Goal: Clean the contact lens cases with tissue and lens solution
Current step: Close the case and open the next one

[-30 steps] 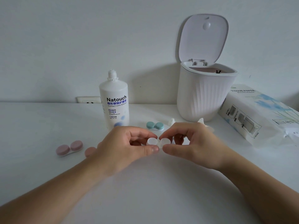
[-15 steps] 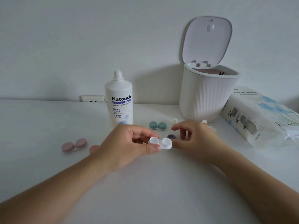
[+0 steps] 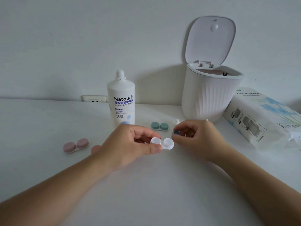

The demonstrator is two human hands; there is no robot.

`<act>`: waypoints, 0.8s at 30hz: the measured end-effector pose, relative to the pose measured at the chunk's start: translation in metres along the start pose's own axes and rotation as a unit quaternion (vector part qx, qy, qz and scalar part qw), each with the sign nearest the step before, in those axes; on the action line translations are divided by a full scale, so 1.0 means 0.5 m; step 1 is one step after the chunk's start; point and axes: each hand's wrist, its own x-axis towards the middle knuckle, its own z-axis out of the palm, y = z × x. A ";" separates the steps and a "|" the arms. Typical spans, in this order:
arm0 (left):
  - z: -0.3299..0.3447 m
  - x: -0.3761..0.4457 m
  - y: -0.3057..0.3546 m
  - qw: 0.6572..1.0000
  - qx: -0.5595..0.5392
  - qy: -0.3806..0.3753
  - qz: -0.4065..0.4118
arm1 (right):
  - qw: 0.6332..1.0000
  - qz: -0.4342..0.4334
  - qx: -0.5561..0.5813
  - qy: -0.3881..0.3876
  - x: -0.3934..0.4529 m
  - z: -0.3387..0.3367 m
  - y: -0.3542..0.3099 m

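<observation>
Head view: our left hand (image 3: 128,144) pinches the white case (image 3: 162,143); just right, our right hand (image 3: 197,137) pinches a dark cap (image 3: 176,132).

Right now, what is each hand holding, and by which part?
The left hand pinches the white lens case at its left cup. The right hand pinches a dark blue cap by its rim.

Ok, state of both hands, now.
Left hand: pinching the white lens case.
Right hand: pinching a small dark cap.
</observation>
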 end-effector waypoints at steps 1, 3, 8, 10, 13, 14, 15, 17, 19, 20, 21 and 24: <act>0.000 0.000 0.000 1.000 0.000 0.001 0.000 | 0.999 0.005 0.039 0.007 0.000 -0.003 -0.002; 0.001 0.001 0.000 1.000 -0.004 0.002 -0.002 | 0.992 0.023 0.126 0.010 -0.002 -0.012 -0.010; 0.000 0.003 0.001 1.000 -0.011 0.000 0.001 | 0.965 0.027 0.260 -0.031 -0.010 -0.029 -0.028; -0.002 0.003 0.000 1.000 -0.015 -0.001 0.003 | 0.956 0.019 0.291 -0.038 -0.013 -0.032 -0.036; -0.003 0.004 0.000 1.000 -0.019 -0.006 0.006 | 0.941 0.009 0.333 -0.065 -0.017 -0.033 -0.040; -0.004 0.004 -0.001 1.000 -0.018 -0.006 0.008 | 0.938 0.004 0.338 -0.078 -0.018 -0.033 -0.040; -0.004 0.005 -0.001 1.000 -0.017 -0.004 0.010 | 0.938 -0.004 0.335 -0.090 -0.019 -0.032 -0.037; -0.005 0.006 -0.002 1.000 -0.022 -0.001 0.012 | 0.946 -0.023 0.305 -0.107 -0.022 -0.031 -0.034; -0.006 0.006 -0.001 0.999 -0.031 -0.001 0.014 | 0.957 -0.043 0.265 -0.113 -0.024 -0.029 -0.032; -0.005 0.005 -0.001 0.999 -0.035 -0.002 0.015 | 0.960 -0.051 0.250 -0.116 -0.025 -0.028 -0.033; -0.005 0.005 -0.001 0.999 -0.038 -0.002 0.017 | 0.962 -0.058 0.238 -0.120 -0.025 -0.027 -0.034; -0.005 0.007 -0.002 0.999 -0.039 -0.002 0.017 | 0.965 -0.072 0.220 -0.124 -0.027 -0.025 -0.039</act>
